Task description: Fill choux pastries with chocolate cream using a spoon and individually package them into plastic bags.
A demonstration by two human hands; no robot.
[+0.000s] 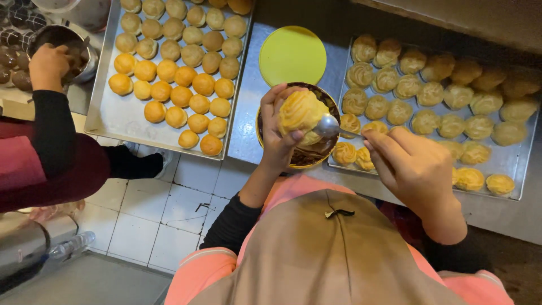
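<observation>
Puff pastry (300,111), pale yellow and ridged, sits in the left hand (280,133), raised just over the round tub (265,133) of dark chocolate filling. The fingers (270,101) curl around its far side and the thumb presses its near edge, so the pastry is cupped from the left and below, with its right side bare. Against that bare side rests the bowl of a metal spoon (328,126), touching the pastry's lower right. The right hand (415,166) grips the spoon's handle, fingers pinched along it, just to the right of the tub.

Beyond the tub, touching its far rim, lies a yellow lid (292,55), flat on the steel counter (248,124). Right of the tub stands a metal tray (508,164) of pale swirled puffs (440,124) in rows; a few of them lie just beside the tub's right rim. Left of the tub, a second tray (121,116) holds smooth round buns (180,68), golden near its front and paler further back.

Well left of the tub, another person's hand (48,65) in a dark sleeve rests on a steel bowl (62,36) of chocolate. Below the tub lies a white tiled floor (158,214).
</observation>
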